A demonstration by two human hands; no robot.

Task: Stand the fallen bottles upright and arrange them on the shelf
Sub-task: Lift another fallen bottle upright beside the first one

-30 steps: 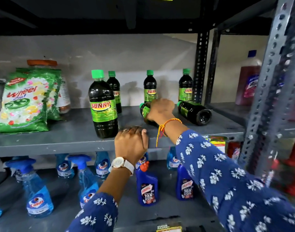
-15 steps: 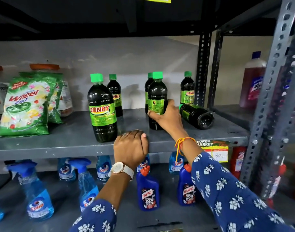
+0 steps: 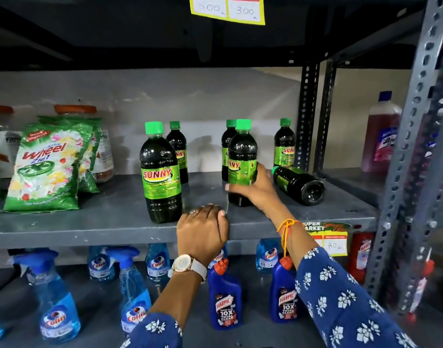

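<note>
Dark Sunny bottles with green caps stand on the grey shelf (image 3: 89, 222). My right hand (image 3: 255, 188) grips the lower half of one upright bottle (image 3: 241, 151) in the middle of the shelf. A larger-looking bottle (image 3: 160, 172) stands upright near the front edge, left of it. Three more stand at the back: one (image 3: 178, 144), one (image 3: 226, 141) partly hidden behind the held bottle, and one (image 3: 284, 144). One bottle (image 3: 300, 184) lies on its side at the right, base toward me. My left hand (image 3: 202, 229) rests curled on the shelf's front edge, holding nothing.
Green Wheel detergent bags (image 3: 44, 167) and jars fill the shelf's left end. Steel uprights (image 3: 307, 116) bound the right side, with a pink bottle (image 3: 382, 131) beyond. Blue Colin sprayers (image 3: 57, 297) and Harpic bottles (image 3: 224, 297) stand on the lower shelf.
My right hand lifted a fallen bottle from lying to upright and now holds it standing on the shelf. The left hand stayed on the shelf edge.
</note>
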